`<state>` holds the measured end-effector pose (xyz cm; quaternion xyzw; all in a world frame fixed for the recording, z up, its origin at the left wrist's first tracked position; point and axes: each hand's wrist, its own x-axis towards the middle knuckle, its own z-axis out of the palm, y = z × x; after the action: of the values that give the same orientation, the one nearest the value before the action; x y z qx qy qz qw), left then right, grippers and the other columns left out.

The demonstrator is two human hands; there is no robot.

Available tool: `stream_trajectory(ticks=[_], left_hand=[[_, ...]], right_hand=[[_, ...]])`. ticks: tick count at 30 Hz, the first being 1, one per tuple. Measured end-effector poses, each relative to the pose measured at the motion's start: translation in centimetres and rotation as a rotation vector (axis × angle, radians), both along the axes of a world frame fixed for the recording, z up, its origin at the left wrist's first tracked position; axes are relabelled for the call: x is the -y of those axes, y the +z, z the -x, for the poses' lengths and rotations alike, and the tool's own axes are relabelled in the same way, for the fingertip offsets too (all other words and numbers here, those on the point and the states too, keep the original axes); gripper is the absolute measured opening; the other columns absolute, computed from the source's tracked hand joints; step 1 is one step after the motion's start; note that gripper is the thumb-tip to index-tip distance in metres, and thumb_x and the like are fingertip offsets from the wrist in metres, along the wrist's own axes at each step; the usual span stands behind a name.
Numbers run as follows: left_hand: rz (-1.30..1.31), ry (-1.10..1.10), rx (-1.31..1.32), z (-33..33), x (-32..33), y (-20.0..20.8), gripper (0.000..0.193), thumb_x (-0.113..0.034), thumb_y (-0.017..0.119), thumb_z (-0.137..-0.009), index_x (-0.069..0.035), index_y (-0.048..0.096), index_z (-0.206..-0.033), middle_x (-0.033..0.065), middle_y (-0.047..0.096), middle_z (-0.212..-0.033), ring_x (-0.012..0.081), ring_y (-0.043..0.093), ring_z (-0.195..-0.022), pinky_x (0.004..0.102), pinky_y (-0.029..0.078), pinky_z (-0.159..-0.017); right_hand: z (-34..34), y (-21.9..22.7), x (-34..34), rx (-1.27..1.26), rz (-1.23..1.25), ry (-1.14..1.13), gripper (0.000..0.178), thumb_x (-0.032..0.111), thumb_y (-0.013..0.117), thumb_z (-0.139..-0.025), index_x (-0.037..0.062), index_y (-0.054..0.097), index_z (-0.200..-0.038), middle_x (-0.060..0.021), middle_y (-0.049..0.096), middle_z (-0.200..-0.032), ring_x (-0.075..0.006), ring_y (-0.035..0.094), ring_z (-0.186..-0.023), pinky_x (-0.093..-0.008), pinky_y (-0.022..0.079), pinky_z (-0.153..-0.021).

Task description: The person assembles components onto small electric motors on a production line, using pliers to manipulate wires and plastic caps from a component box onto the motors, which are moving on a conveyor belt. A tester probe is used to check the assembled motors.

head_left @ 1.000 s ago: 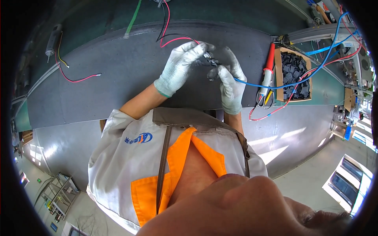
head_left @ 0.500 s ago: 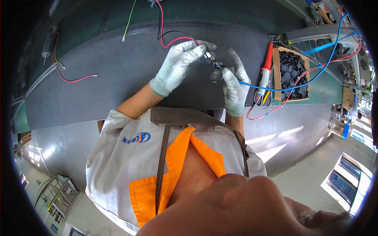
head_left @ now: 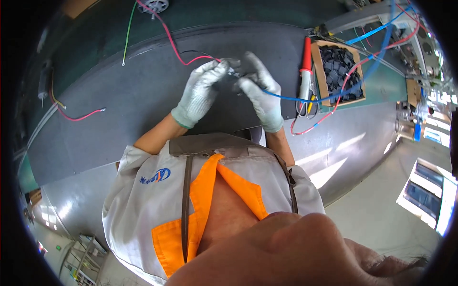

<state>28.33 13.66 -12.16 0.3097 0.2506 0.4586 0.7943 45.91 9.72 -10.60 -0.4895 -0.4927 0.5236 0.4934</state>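
Both my hands, in white gloves with darkened fingertips, are close together over the dark bench mat [head_left: 143, 95]. The left hand [head_left: 200, 88] is closed in a pinch on the end of a red wire [head_left: 174, 47], with a thin black wire [head_left: 195, 51] beside it. My right hand [head_left: 262, 95] pinches thumb to fingers, its index finger raised, and a blue wire [head_left: 291, 99] runs into it from the right. Small metal and black parts [head_left: 234, 73] show between the fingertips, too blurred to make out. Whether the wire ends touch, I cannot tell.
At right, a cardboard box [head_left: 316, 71] holds many black pieces [head_left: 338, 66]. Beside it lie a red-and-white probe-like tool [head_left: 306, 66] and yellow-handled scissors or pliers [head_left: 311, 102]. A green wire [head_left: 128, 38], round metal part [head_left: 155, 5] and grey cylinder with wires [head_left: 45, 78] are left.
The view has shifted, bringing the round metal part further into sight. My hands stay at the wire ends, and the parts between the fingertips show less clearly than before.
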Motion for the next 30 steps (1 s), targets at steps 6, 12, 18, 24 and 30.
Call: stream_trajectory(ticks=[6,12,18,24,30], left_hand=[[0.072,0.113,0.021,1.5,-1.0,-2.1,0.029,-0.016,0.053,-0.105,0.005,0.062,-0.123,0.0183,0.067,-0.122,0.0231,0.068,-0.109,0.0369,0.052,-0.101],[0.071,0.022,0.037,1.8,-0.2,-1.9,0.032,-0.019,0.053,-0.105,0.005,0.061,-0.125,0.0158,0.068,-0.122,0.0239,0.067,-0.11,0.038,0.051,-0.102],[0.028,0.026,0.08,2.3,0.9,-1.7,0.032,-0.019,0.052,-0.106,0.005,0.062,-0.125,0.0147,0.068,-0.119,0.0232,0.068,-0.109,0.0377,0.052,-0.101],[0.026,0.072,0.11,3.4,1.5,-1.4,0.033,-0.019,0.05,-0.106,0.006,0.062,-0.125,0.013,0.069,-0.116,0.0214,0.068,-0.108,0.0365,0.051,-0.101],[0.047,0.091,0.118,3.4,1.2,-2.6,0.034,-0.018,0.05,-0.106,0.006,0.062,-0.126,0.0127,0.07,-0.115,0.0206,0.068,-0.107,0.0356,0.051,-0.1]], right_hand=[[-10.9,-2.2,-0.8,1.182,-0.256,-0.429,0.057,0.025,0.078,-0.085,0.0049,0.06,-0.136,-0.021,0.069,-0.118,-0.0369,0.067,-0.104,-0.0438,0.053,-0.091],[-15.0,-8.9,-2.5,1.532,-0.076,-0.517,0.066,0.027,0.077,-0.083,0.0044,0.054,-0.14,-0.0211,0.067,-0.095,-0.0373,0.067,-0.08,-0.0473,0.053,-0.073],[-5.9,-4.5,-8.3,0.509,-0.1,-0.1,0.058,0.008,0.074,-0.084,0.0006,0.058,-0.139,-0.0144,0.071,-0.118,-0.0134,0.066,-0.106,-0.0286,0.052,-0.093],[2.5,-3.9,-16.3,0.208,-0.057,0.316,0.057,0.01,0.076,-0.084,-0.0017,0.06,-0.137,-0.0121,0.069,-0.125,-0.0162,0.068,-0.103,-0.0288,0.055,-0.089],[6.0,-4.4,-19.4,0.499,-0.034,0.357,0.044,0.017,0.076,-0.084,-0.0001,0.069,-0.124,-0.0137,0.076,-0.106,-0.0207,0.073,-0.095,-0.0316,0.056,-0.083]])
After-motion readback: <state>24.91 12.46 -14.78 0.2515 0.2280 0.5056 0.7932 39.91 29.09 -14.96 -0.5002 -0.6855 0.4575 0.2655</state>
